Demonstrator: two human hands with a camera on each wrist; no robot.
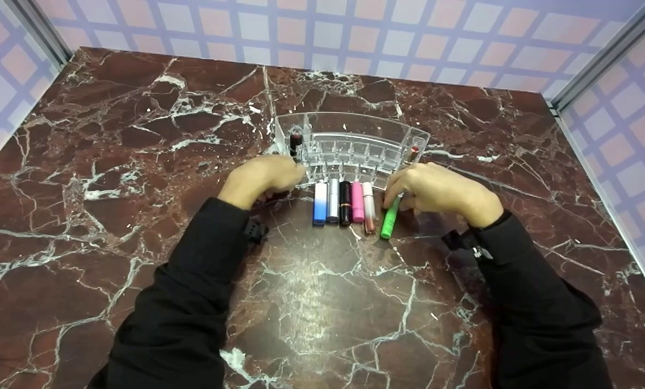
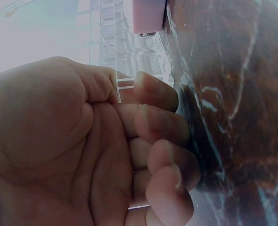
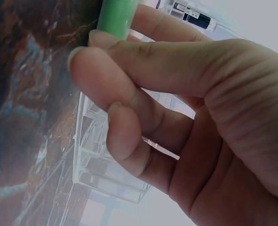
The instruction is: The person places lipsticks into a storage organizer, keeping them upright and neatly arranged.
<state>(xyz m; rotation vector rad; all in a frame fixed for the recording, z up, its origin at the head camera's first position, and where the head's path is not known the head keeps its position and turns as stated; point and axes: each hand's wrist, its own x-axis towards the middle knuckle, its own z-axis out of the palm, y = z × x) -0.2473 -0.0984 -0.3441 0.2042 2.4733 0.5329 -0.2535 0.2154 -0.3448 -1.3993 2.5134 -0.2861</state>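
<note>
A clear acrylic lipstick organizer [image 1: 349, 124] stands on the table, its stepped slots facing me. At its front left corner my left hand [image 1: 265, 175] grips the edge, with the fingers curled in the left wrist view [image 2: 162, 122]. My right hand [image 1: 436, 189] pinches a green tube [image 1: 390, 221] between thumb and fingers, beside the organizer's front right corner. Left of the green tube, a row of cosmetic tubes lies before the organizer: blue-and-white [image 1: 320, 202], silver [image 1: 333, 201], black [image 1: 345, 204], pink [image 1: 357, 202] and a clear gloss tube with a brownish end [image 1: 369, 210].
A dark lipstick [image 1: 296, 142] stands in the organizer's left end and a red-tipped one [image 1: 414, 152] in its right end. The brown marbled table [image 1: 322, 302] is bounded by checkered panels [image 1: 311, 32] at the back and sides.
</note>
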